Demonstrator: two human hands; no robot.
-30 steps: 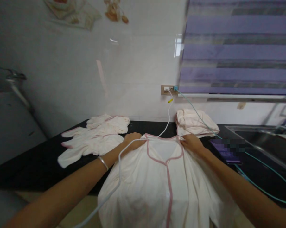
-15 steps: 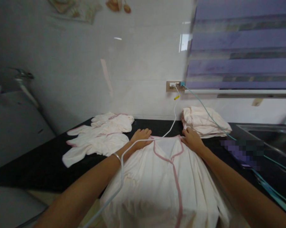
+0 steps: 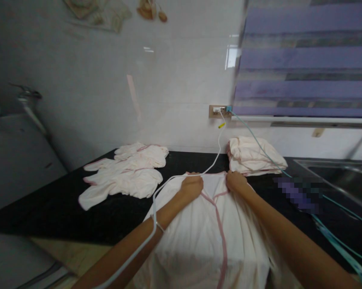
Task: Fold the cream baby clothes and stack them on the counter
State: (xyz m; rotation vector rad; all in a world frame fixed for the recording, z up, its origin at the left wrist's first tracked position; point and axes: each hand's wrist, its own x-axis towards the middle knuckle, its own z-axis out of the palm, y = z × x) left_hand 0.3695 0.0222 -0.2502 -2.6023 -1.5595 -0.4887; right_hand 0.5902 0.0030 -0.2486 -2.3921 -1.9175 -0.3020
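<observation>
A cream shirt (image 3: 195, 241) with pink piping lies on the black counter and hangs over its front edge. My left hand (image 3: 193, 186) is closed on the cloth at the left of the V-shaped neckline, a bangle on its wrist. At the right side of the neckline, my right hand (image 3: 236, 182) grips the collar edge with curled fingers. A white cable (image 3: 181, 175) runs across the shirt's top and over my left forearm. The shirt's sleeves are mostly hidden.
Unfolded cream garments (image 3: 129, 172) lie to the left on the counter (image 3: 63, 204). Folded cloth (image 3: 254, 156) is stacked back right, near a steel sink (image 3: 340, 176). Both a white and a green cable reach the wall socket (image 3: 219, 111). A purple object (image 3: 298, 196), blurred out, sits right.
My left hand has moved right and inward along the collar, its fingers now curled into the cloth. My right hand has closed on the collar edge. The view has shifted slightly.
</observation>
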